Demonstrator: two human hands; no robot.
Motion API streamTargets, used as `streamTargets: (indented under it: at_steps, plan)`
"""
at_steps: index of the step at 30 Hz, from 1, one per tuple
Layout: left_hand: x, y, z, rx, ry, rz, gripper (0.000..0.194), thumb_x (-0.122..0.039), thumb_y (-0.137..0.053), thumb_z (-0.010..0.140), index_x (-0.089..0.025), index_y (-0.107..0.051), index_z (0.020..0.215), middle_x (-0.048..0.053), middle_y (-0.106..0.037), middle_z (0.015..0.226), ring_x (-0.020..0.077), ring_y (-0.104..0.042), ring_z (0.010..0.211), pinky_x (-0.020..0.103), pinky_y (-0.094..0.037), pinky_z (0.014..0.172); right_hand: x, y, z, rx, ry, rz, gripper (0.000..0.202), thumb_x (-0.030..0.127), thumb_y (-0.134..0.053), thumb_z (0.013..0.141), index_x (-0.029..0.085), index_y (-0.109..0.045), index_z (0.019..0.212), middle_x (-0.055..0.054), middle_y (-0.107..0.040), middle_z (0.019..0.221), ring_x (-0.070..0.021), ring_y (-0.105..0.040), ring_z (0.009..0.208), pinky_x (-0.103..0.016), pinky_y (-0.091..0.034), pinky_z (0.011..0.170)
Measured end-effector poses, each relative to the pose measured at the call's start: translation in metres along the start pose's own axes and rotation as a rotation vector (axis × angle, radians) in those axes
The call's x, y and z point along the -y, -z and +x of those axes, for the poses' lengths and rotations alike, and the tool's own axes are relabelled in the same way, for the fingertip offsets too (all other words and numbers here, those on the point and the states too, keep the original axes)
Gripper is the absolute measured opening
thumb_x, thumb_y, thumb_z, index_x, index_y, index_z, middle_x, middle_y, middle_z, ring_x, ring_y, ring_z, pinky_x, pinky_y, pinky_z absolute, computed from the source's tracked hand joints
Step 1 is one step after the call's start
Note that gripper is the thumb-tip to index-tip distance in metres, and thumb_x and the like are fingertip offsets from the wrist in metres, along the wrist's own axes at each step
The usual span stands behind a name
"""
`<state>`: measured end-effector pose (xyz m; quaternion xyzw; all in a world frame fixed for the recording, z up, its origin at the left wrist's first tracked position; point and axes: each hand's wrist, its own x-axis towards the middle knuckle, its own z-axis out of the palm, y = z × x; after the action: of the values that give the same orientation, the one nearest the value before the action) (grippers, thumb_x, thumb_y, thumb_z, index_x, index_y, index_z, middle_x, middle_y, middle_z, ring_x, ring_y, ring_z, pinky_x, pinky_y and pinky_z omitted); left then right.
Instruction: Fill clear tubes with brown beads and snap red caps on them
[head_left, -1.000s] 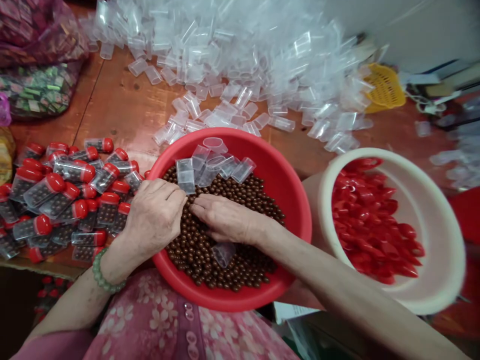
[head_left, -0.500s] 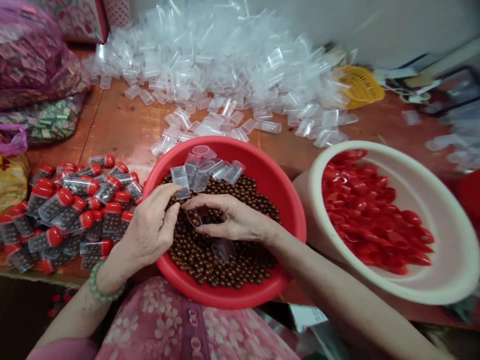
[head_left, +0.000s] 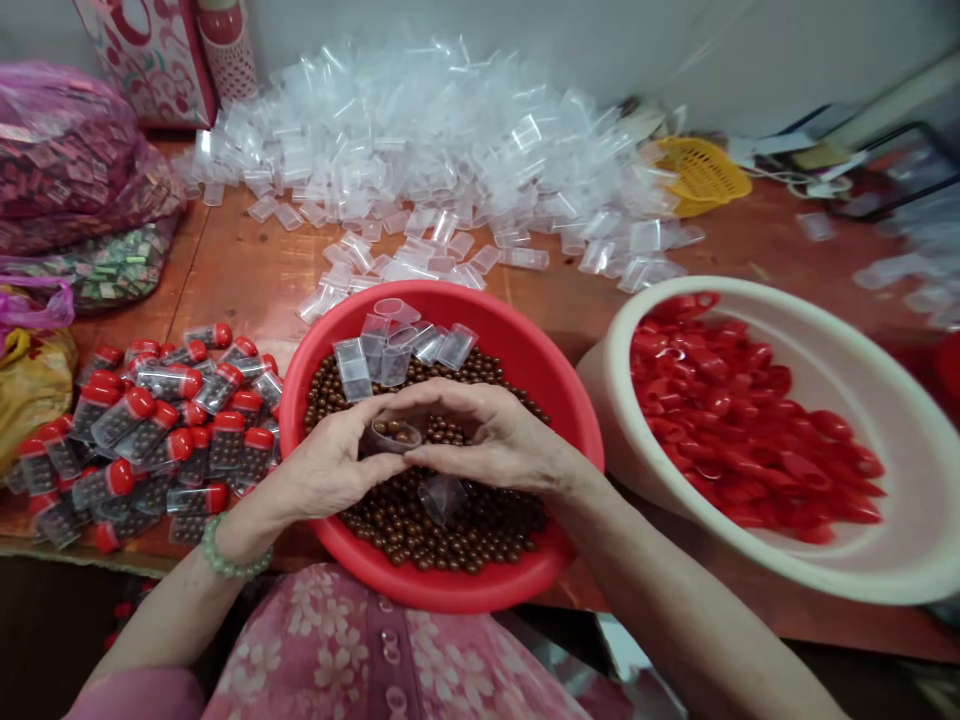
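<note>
A clear plastic container (head_left: 395, 436), its open end toward me, has several brown balls inside. My left hand (head_left: 334, 462) is closed round its left side. The curved fingers and thumb of my right hand (head_left: 499, 440) meet it from the right, tips at its rim; part of this contact is hidden. Both hands are over a red basin (head_left: 559, 380) filled with loose brown balls (head_left: 457, 535). Several clear containers (head_left: 394, 362) lie on the balls at the basin's far side, and another clear container (head_left: 441, 498) lies below my right hand.
Left of the basin are many filled containers (head_left: 180, 380) with red caps. A white tub (head_left: 911, 480) of red caps (head_left: 750, 430) stands at right. Behind are heaped clear containers (head_left: 450, 150), a yellow basket (head_left: 701, 175) and a purple bag (head_left: 67, 150).
My left hand has moved right and closed on the container that my right hand held. The container's open end has turned toward me. The view has shifted slightly.
</note>
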<state>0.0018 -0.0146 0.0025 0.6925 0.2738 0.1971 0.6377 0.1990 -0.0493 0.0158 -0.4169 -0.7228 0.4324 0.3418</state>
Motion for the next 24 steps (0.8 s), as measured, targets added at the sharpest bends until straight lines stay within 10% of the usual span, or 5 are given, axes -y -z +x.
streamTargets:
  at_steps: [10,16,24]
  plan:
    - [-0.01,0.001,-0.001,-0.096,0.039,-0.078,0.045,-0.012,-0.058,0.081,-0.014,-0.059,0.125,0.009,-0.07,0.117,0.0197,-0.067,0.108,0.036,-0.049,0.1,-0.001,-0.007,-0.01,-0.164,-0.03,0.178,0.038,0.031,-0.074,0.079,0.022,-0.063,0.114,-0.003,-0.072,0.096,-0.0134,-0.067,0.077,-0.028,-0.057,0.074]
    - [-0.017,0.008,-0.002,-0.116,0.063,-0.042,0.025,-0.02,-0.064,0.083,-0.017,-0.069,0.108,0.008,-0.074,0.104,0.0197,-0.069,0.099,0.033,-0.054,0.091,-0.008,0.028,-0.029,-0.455,-0.245,-0.122,0.025,0.031,-0.063,0.086,0.02,-0.064,0.108,-0.004,-0.072,0.095,-0.0173,-0.068,0.086,-0.032,-0.055,0.078]
    - [-0.011,0.009,0.01,-0.117,0.062,-0.048,0.015,-0.022,-0.062,0.084,-0.016,-0.066,0.097,0.006,-0.073,0.095,0.0167,-0.068,0.088,0.029,-0.054,0.082,-0.005,0.045,-0.06,0.189,-0.489,-0.812,0.023,0.012,-0.058,0.084,0.016,-0.066,0.104,-0.01,-0.067,0.103,-0.0251,-0.058,0.1,-0.041,-0.045,0.09]
